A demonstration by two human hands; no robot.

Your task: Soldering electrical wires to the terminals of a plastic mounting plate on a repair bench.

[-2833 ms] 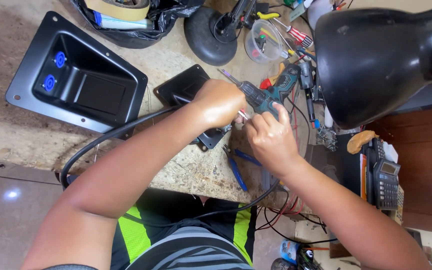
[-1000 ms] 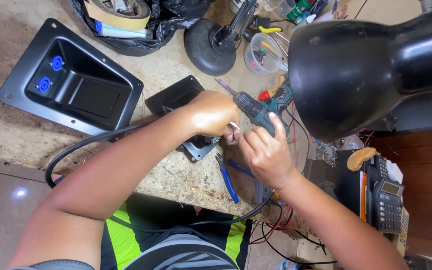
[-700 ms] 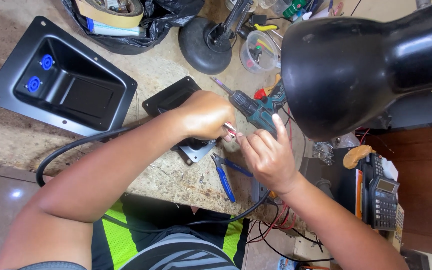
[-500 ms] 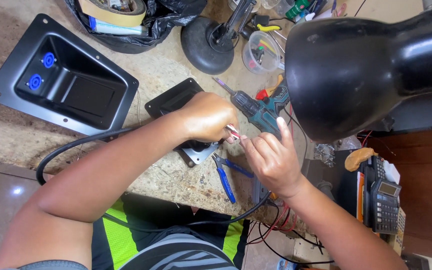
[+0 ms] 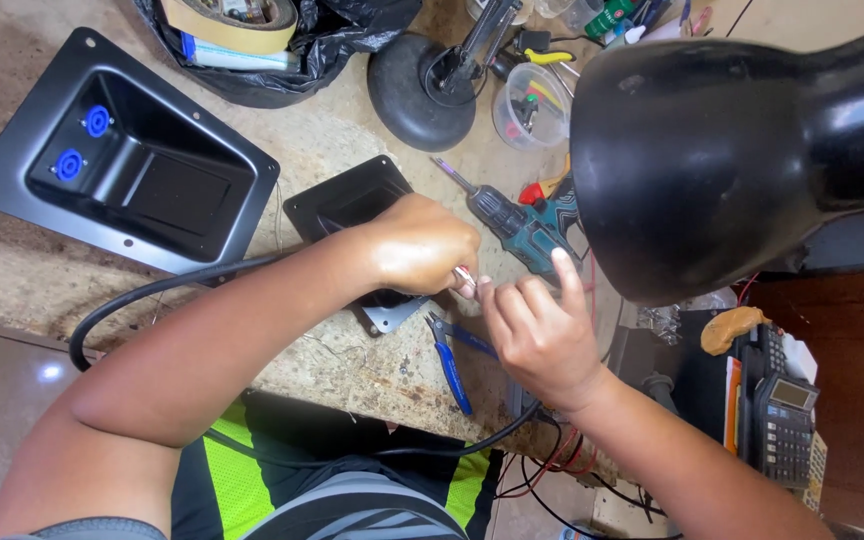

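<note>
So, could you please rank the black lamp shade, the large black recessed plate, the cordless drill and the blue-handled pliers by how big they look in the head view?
1. Black lamp shade, though it sits nearest the camera, so its lead is unsure.
2. Large black recessed plate.
3. Cordless drill.
4. Blue-handled pliers.

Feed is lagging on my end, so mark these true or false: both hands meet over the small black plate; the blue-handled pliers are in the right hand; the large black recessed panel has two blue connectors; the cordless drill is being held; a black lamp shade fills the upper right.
1. The left hand and right hand meet over the small black plate: true.
2. The blue-handled pliers are in the right hand: false; they lie on the bench below the hands.
3. The large black recessed panel has two blue connectors: true.
4. The cordless drill is being held: false; it lies on the bench beyond the hands.
5. A black lamp shade fills the upper right: true.
</note>
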